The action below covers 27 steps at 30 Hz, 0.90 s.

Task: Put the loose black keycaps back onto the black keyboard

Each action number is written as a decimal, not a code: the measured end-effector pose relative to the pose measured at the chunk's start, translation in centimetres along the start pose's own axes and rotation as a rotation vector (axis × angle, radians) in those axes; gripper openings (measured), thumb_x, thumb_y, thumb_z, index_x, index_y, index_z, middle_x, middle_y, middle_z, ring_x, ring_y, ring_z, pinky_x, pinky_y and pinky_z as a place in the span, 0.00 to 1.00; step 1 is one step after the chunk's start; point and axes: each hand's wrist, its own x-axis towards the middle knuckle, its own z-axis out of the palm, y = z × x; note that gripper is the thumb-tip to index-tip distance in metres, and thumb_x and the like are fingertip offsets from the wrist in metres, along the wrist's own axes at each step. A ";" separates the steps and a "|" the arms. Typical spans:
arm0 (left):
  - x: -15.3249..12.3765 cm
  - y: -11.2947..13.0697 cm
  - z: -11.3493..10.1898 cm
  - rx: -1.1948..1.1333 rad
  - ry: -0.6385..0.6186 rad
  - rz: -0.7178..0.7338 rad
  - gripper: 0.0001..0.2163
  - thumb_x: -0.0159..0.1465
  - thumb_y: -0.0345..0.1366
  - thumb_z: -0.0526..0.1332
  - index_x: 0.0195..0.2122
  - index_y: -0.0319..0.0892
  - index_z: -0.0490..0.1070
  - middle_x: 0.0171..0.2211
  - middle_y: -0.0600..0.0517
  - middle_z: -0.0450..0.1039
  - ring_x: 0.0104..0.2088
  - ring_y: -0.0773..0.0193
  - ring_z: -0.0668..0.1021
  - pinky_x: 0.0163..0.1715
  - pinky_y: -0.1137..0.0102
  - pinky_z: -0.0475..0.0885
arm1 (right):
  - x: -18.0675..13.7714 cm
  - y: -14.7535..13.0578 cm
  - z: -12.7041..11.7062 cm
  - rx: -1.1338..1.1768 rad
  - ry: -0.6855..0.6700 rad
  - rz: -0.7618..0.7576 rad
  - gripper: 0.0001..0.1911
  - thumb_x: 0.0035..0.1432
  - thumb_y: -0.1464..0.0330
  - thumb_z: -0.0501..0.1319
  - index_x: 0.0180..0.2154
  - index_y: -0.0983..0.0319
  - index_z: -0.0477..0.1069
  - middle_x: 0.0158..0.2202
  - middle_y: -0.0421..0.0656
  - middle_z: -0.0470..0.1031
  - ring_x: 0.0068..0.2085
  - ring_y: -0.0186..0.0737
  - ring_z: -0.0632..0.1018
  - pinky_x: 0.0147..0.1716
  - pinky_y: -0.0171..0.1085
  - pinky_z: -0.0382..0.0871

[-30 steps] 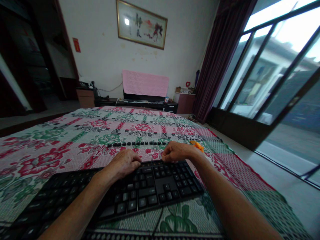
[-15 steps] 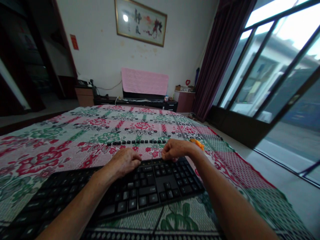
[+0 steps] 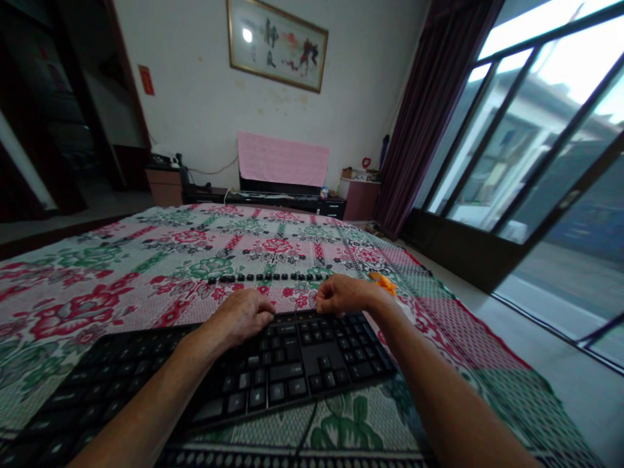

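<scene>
A black computer keyboard (image 3: 324, 357) lies slanted on a flowered cloth. My left hand (image 3: 242, 315) rests on its far edge, left of the middle, fingers curled down over that edge and thumb pointing right. Close to the keyboard's far edge, further right, my right hand (image 3: 338, 296) is closed in a pinch; whatever sits between its fingertips is hidden. Small pale spots show along the far key row between the two hands. Beyond them, a line of loose black keycaps (image 3: 268, 277) runs across the cloth, its right end reaching behind my right hand.
The flowered cloth (image 3: 273, 247) covers the wide surface. An orange object (image 3: 383, 283) lies beyond my right forearm. A cable (image 3: 306, 426) runs from the keyboard's near side. A pink cloth (image 3: 283, 158) drapes a screen by the far wall; glass doors (image 3: 517, 149) stand right.
Both hands stay almost where they were. My right hand's pinch has shifted very slightly at the keyboard's far edge, and the whole view has moved a little.
</scene>
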 end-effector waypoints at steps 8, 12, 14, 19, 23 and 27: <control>0.1 -0.4 0.3 -0.018 0.000 0.040 0.11 0.52 0.36 0.50 0.30 0.48 0.73 0.25 0.56 0.72 0.26 0.69 0.71 0.26 0.76 0.60 | -0.2 0.7 -0.2 0.171 -0.094 -0.135 0.08 0.44 0.67 0.55 0.26 0.66 0.67 0.21 0.36 0.63 0.22 0.26 0.63 0.22 0.27 0.59; 0.1 -0.4 0.3 -0.029 -0.002 0.044 0.11 0.51 0.36 0.51 0.30 0.47 0.72 0.26 0.56 0.72 0.28 0.69 0.71 0.27 0.77 0.60 | -0.1 1.0 -0.4 0.179 -0.124 -0.110 0.08 0.43 0.67 0.56 0.27 0.66 0.67 0.21 0.36 0.63 0.22 0.26 0.63 0.22 0.27 0.59; 0.1 -0.3 0.2 -0.034 -0.013 0.037 0.11 0.51 0.36 0.51 0.30 0.47 0.73 0.25 0.56 0.72 0.28 0.69 0.71 0.26 0.77 0.60 | -0.1 0.9 -0.4 0.142 -0.125 -0.107 0.08 0.43 0.68 0.56 0.27 0.66 0.67 0.21 0.36 0.63 0.22 0.26 0.63 0.22 0.27 0.58; 0.1 -0.1 0.0 -0.034 -0.025 0.009 0.11 0.51 0.37 0.51 0.30 0.47 0.73 0.26 0.56 0.72 0.28 0.68 0.71 0.27 0.76 0.60 | -0.2 0.4 -0.1 -0.049 -0.034 -0.152 0.07 0.45 0.69 0.53 0.27 0.65 0.67 0.20 0.36 0.63 0.21 0.26 0.63 0.20 0.27 0.55; 0.2 -0.2 0.2 -0.034 -0.037 0.001 0.12 0.52 0.37 0.51 0.30 0.47 0.73 0.26 0.56 0.73 0.28 0.68 0.72 0.27 0.76 0.61 | -0.2 0.2 0.2 -0.174 0.025 -0.127 0.08 0.45 0.68 0.53 0.27 0.64 0.68 0.22 0.36 0.66 0.23 0.27 0.63 0.21 0.27 0.55; 0.2 -0.3 0.3 -0.011 -0.030 0.014 0.11 0.52 0.37 0.51 0.30 0.48 0.73 0.26 0.56 0.72 0.29 0.67 0.71 0.27 0.76 0.61 | -0.2 0.2 0.3 -0.197 0.048 -0.128 0.09 0.46 0.68 0.53 0.28 0.64 0.69 0.23 0.37 0.67 0.23 0.27 0.64 0.22 0.27 0.55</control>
